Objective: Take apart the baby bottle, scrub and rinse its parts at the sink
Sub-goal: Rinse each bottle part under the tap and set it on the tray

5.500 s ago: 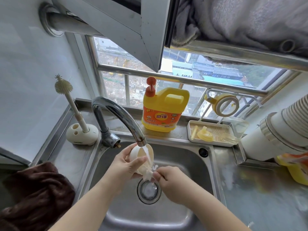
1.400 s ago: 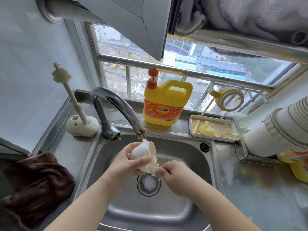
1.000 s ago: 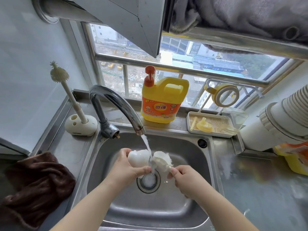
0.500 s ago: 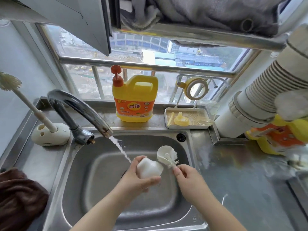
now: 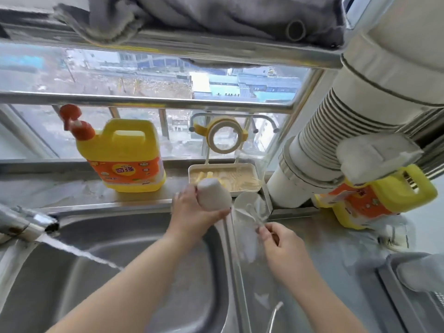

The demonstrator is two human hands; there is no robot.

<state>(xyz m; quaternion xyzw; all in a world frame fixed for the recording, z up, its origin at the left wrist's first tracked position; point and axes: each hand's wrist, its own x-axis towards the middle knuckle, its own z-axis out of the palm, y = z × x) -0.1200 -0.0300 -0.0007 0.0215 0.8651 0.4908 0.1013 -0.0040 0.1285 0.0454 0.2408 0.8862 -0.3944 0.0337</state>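
1. Opaque white bottle body (image 5: 212,197), short and rounded like a small cup, closed base turned up and toward the window, mouth angled down and right; surface plain and matte.
2. Held above the sink's (image 5: 72,272) right rim, near the back ledge, just in front of the cream tray (image 5: 245,167).
3. Left hand (image 5: 192,212) wrapped round the body from below, fingers curled behind it, thumb across its lower edge.
4. Translucent, blurred part (image 5: 248,210) just right of the body's mouth, over the counter (image 5: 324,272); thin stem running down into the right hand (image 5: 280,240); exact shape too smeared to tell.
5. Right hand closed, fingers pinching that stem at its lower end.
6. Whether the 2 parts touch: cannot tell.
7. Water (image 5: 79,252) streaming from the tap (image 5: 26,224) at far left into the basin, well apart from both hands.
8. On the ledge: yellow detergent jug (image 5: 125,157) with a red pump, left of the tray; yellow-and-cream ring (image 5: 224,138) hanging on a wire rack above the tray.
9. A 2nd yellow jug (image 5: 374,200) at right on the counter, beside a ribbed white pipe (image 5: 336,140).
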